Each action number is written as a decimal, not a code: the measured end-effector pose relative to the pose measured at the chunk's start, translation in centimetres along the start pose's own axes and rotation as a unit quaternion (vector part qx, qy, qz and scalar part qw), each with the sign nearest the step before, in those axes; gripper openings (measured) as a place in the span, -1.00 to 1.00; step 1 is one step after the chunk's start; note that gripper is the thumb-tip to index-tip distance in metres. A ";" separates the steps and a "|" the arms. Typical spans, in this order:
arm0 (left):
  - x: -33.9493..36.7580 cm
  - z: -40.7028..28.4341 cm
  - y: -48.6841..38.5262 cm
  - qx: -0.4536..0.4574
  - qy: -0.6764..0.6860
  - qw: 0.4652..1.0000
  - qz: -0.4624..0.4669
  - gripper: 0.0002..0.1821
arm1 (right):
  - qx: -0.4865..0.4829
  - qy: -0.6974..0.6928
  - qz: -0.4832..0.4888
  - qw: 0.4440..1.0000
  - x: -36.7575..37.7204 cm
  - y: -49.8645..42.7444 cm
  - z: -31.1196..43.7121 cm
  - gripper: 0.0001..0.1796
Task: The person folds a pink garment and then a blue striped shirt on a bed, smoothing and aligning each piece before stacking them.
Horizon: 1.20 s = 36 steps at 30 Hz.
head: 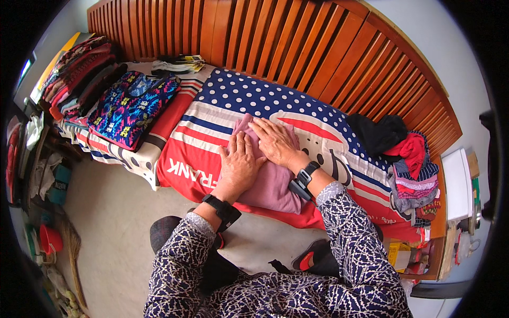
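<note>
A folded pink garment (274,190) lies on the patterned bedspread (199,155) in front of me, its near end at the seat's front edge. My left hand (239,163) rests flat on the left part of the garment, fingers extended. Farther back, my right hand (274,141) also lies palm down on the cloth, its fingertips near the left hand's. Neither hand grips anything. Both wrists wear dark bands, and the garment's far part is partly hidden under the hands.
A slatted wooden backrest (270,43) runs along the back. To the left are a folded multicoloured top (135,105) and a tall clothes stack (79,75). More clothes (415,179) are heaped at right. A broom (71,246) and red bucket (51,238) stand at far left.
</note>
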<state>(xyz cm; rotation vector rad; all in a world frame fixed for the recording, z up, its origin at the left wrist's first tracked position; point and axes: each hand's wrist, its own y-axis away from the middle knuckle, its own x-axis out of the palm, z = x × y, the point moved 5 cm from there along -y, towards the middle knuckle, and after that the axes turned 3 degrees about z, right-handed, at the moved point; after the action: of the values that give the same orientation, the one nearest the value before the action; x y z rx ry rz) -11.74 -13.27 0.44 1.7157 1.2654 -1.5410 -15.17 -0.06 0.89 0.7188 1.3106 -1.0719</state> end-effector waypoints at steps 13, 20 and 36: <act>-0.7 0.0 0.4 -0.036 -0.031 0.998 0.038 -0.09 | 0.057 -0.078 0.090 0.991 0.9 -1.4 -1.0 -0.33; -1.7 1.2 2.6 -0.052 -0.021 0.997 0.060 -0.08 | 0.007 -0.045 0.014 0.999 -1.7 6.9 0.5 -0.34; -3.0 4.2 5.6 -0.078 0.030 0.996 0.024 -0.22 | 0.048 -0.077 -0.079 0.993 -1.5 12.9 1.0 -0.31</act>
<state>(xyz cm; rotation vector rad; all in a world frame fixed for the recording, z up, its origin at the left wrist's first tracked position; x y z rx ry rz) -8.65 -20.20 1.15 1.6918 1.3270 -1.3353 -2.86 4.26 0.54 0.5975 1.2055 -1.2992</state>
